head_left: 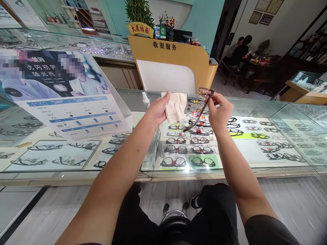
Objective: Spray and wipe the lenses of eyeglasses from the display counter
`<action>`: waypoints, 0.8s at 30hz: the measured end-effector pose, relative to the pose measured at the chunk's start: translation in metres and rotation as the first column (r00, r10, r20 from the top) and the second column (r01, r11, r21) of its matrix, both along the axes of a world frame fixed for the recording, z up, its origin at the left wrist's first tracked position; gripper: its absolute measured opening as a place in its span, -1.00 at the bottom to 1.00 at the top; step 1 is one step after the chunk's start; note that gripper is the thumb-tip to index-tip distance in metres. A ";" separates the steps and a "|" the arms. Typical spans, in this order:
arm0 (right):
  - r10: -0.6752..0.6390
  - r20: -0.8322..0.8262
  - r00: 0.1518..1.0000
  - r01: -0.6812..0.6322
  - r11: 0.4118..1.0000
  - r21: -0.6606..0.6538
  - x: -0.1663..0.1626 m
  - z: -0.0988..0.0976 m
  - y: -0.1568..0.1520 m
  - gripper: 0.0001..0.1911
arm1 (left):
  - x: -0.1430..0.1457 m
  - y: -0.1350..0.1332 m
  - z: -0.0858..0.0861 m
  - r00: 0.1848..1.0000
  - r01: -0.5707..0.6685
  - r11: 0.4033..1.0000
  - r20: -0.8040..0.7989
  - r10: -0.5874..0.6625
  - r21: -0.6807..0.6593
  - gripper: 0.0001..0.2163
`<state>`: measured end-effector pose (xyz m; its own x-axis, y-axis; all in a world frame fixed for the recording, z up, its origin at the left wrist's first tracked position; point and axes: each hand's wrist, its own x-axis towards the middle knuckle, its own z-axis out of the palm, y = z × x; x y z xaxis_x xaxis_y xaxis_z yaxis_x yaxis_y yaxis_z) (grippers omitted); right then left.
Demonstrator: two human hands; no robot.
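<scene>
Over the glass display counter (155,170), my left hand (158,109) grips a cream cleaning cloth (176,106) between thumb and fingers, and the cloth hangs down to the right. My right hand (220,110) is closed on a pair of eyeglasses (201,112) near the hinge. One dark temple of the glasses points down and to the left, and a lens shows at the top. Part of the frame is hidden by my right fingers. A small white spray bottle (146,100) stands on the counter just left of my left hand.
A large printed leaflet stand (97,115) occupies the counter's left side. Rows of eyeglasses (176,149) lie under the glass. Behind stands a yellow cashier desk (204,58) with plants on it. Two people (240,51) sit at a table at the back right.
</scene>
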<state>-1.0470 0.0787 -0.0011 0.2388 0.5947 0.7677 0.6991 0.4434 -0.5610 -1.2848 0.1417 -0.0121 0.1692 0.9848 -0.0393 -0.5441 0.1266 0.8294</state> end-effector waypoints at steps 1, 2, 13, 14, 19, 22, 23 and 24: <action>0.079 -0.078 0.994 -0.082 0.995 -0.048 -0.001 0.003 -0.001 -0.65 | 0.000 0.001 -0.001 1.000 -0.001 1.000 -0.010 0.001 -0.003 -0.66; 0.157 -0.150 0.976 -0.174 0.979 -0.105 -0.002 0.005 -0.003 -0.62 | 0.000 0.002 -0.001 1.000 0.002 1.000 -0.019 -0.002 0.000 -0.64; 0.444 -0.494 0.748 -0.660 0.578 -0.481 -0.015 0.009 -0.010 -0.33 | -0.002 -0.011 0.004 0.978 0.166 0.977 -0.149 -0.146 0.135 -0.50; 0.443 -0.493 0.748 -0.661 0.562 -0.498 -0.016 0.009 -0.010 -0.33 | -0.003 -0.012 0.004 0.974 0.183 0.974 -0.160 -0.162 0.131 -0.48; 0.429 -0.503 0.750 -0.660 0.530 -0.533 -0.017 0.007 -0.008 -0.30 | -0.005 -0.018 0.009 0.955 0.266 0.952 -0.174 -0.240 0.150 -0.49; 0.430 -0.511 0.744 -0.667 0.527 -0.527 -0.016 0.004 -0.007 -0.32 | -0.005 -0.021 0.012 0.949 0.292 0.943 -0.174 -0.264 0.160 -0.53; 0.431 -0.515 0.741 -0.670 0.525 -0.524 -0.016 0.003 -0.006 -0.33 | -0.005 -0.023 0.013 0.945 0.302 0.940 -0.176 -0.274 0.158 -0.54; 0.433 -0.519 0.737 -0.674 0.522 -0.522 -0.016 0.002 -0.006 -0.34 | -0.005 -0.024 0.013 0.942 0.313 0.937 -0.179 -0.285 0.157 -0.55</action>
<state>-1.0633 0.0724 0.0011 -0.1904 0.9780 0.0851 0.1908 0.1219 -0.9740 -1.2900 0.1177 0.0013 0.4630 0.8821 0.0866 -0.3710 0.1042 0.9228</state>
